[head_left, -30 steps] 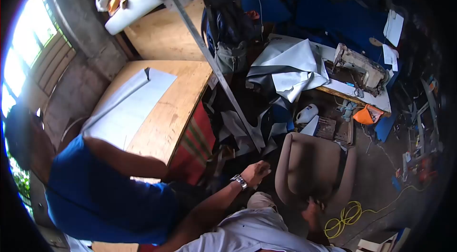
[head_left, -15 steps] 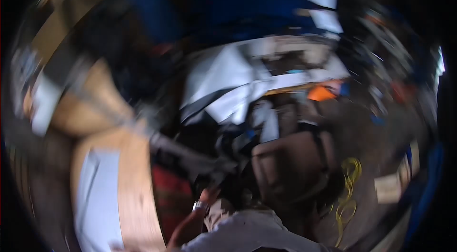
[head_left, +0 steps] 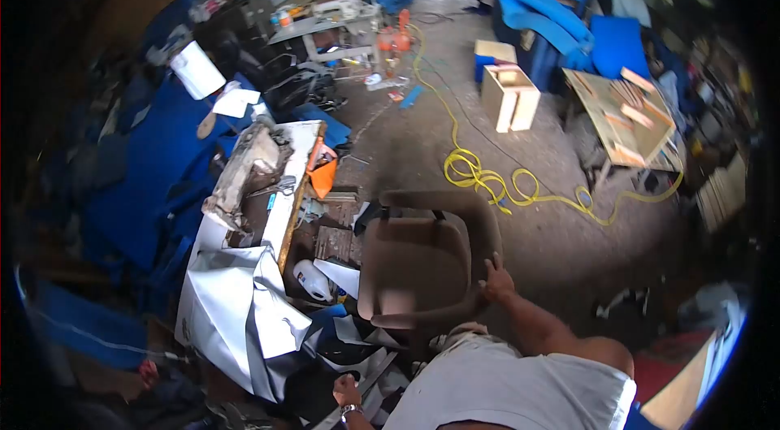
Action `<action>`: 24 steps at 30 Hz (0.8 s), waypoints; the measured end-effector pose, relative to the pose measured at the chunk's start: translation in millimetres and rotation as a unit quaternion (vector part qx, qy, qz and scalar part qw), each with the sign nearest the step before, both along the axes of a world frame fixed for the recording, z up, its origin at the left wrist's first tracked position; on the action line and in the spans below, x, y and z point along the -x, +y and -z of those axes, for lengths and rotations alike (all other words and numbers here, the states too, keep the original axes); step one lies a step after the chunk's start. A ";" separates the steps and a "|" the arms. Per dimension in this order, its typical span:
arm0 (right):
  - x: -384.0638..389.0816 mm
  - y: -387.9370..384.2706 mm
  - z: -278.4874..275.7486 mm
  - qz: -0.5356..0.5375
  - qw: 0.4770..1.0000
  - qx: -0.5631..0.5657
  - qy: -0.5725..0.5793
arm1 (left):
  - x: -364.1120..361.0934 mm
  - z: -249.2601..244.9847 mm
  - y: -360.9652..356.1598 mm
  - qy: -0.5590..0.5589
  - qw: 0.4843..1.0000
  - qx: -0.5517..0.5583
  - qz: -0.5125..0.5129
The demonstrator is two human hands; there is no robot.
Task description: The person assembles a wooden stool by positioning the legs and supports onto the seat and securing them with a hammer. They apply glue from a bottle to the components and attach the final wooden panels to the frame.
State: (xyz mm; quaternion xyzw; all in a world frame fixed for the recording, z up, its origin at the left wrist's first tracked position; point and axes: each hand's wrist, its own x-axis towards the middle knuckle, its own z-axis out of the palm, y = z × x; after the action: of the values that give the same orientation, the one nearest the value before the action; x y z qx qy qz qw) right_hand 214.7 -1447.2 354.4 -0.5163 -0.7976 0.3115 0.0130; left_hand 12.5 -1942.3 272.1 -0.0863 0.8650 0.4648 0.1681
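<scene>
My right hand point(head_left: 497, 277) lies at the edge of a brown padded chair point(head_left: 416, 263), its fingers stretched out along the chair's outer side. Whether it presses on the chair is hard to tell. Low in the view, my left hand point(head_left: 347, 391), with a metal-banded watch at the wrist, has its fingers curled in. Anything inside that hand is hidden. Close to it, white sheet material point(head_left: 244, 316) drapes over the front of a white-topped sewing table point(head_left: 288, 219). An old, worn sewing machine point(head_left: 248, 170) stands on that table.
A yellow hose point(head_left: 467, 170) lies coiled across the floor beyond the chair. To the right are a wooden box point(head_left: 510, 99) and a low table point(head_left: 605, 117) with wood pieces. Blue material point(head_left: 146, 178) is heaped at left. Another sewing table point(head_left: 325, 24) stands farther back.
The view has swung right, from a blurred look at the sewing table and plywood to the wider workshop. My right hand has come into sight beside the chair.
</scene>
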 end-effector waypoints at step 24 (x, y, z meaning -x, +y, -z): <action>-110.1 78.0 28.1 -0.371 0.905 0.103 0.183 | -110.0 -93.0 459.5 0.110 0.872 0.012 0.477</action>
State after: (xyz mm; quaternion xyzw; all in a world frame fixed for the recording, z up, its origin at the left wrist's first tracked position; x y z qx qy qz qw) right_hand 324.8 -1369.2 326.3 -0.1158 -0.8785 0.4633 -0.0115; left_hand 122.5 -1482.8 365.1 0.3865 0.8195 0.3242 0.2721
